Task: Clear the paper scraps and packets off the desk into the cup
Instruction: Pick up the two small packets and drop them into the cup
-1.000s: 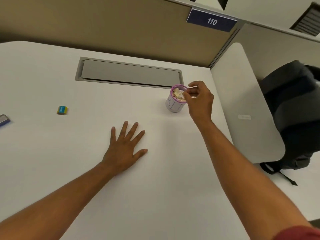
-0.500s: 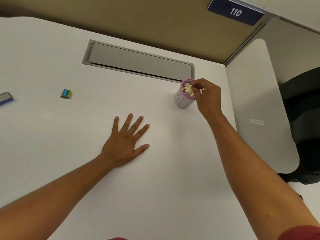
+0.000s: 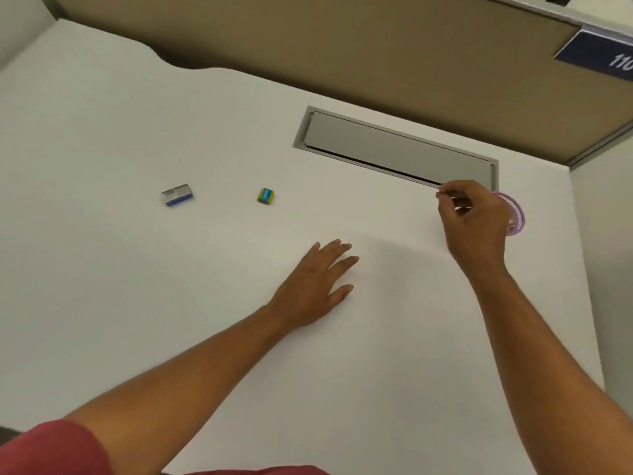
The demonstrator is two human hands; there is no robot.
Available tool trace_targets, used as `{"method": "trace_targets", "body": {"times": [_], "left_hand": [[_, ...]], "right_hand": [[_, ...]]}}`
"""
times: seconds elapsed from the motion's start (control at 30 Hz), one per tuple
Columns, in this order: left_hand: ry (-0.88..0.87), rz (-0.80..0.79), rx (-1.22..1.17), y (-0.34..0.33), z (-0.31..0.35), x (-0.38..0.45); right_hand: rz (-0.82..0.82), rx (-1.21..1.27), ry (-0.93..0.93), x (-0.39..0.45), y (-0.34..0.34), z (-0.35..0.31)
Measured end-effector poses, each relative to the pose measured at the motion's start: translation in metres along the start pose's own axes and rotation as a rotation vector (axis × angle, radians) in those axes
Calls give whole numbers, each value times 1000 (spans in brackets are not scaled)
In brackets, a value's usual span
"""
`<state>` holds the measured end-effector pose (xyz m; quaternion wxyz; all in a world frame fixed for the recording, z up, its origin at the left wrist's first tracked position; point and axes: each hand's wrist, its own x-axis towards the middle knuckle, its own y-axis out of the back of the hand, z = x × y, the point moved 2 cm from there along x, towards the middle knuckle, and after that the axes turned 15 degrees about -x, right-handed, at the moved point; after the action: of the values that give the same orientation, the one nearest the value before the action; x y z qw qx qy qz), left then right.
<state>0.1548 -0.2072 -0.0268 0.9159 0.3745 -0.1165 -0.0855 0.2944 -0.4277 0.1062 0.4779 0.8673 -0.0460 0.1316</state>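
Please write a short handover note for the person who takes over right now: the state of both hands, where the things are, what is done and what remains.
Left hand: open, flat on the desk, holding nothing.
Right hand: fingers curled, in front of the cup; whether it holds anything cannot be told.
Cup: at the desk's far right, mostly hidden by that hand; contents not visible.
Left to clear: yellow-blue packet and silver-blue packet, both to the left, apart from each other.
No loose paper scraps visible on the desk.

Soft, even light fills the view, with no glare. The right hand (image 3: pixel 476 228) looks blurry. The desk (image 3: pixel 137 286) edges bend.
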Motion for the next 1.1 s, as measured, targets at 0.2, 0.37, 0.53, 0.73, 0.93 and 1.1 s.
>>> {"method": "trace_targets", "body": {"times": [0.2,0.37,0.53,0.73,0.93,1.1], "left_hand": [[177,457,136,89,-65,-57],[398,544,201,155,-112,-81],[486,548,155,195,-149,-83],[574,502,32,206,-178,-74],[567,519,-40,206,-178,-64],[531,539,-186,195,-149,-47]], "right_hand": [[-289,142,-19,-48,-98,-77],[-405,165,-102,-50,-164,-130],[-395,115,-197,-47,-208,-168],[-386,48,-259,-46,-237,-188],[-427,-76,-179,-38,-243,-197],[-399,-47,-171,-38,-224,-186]]}}
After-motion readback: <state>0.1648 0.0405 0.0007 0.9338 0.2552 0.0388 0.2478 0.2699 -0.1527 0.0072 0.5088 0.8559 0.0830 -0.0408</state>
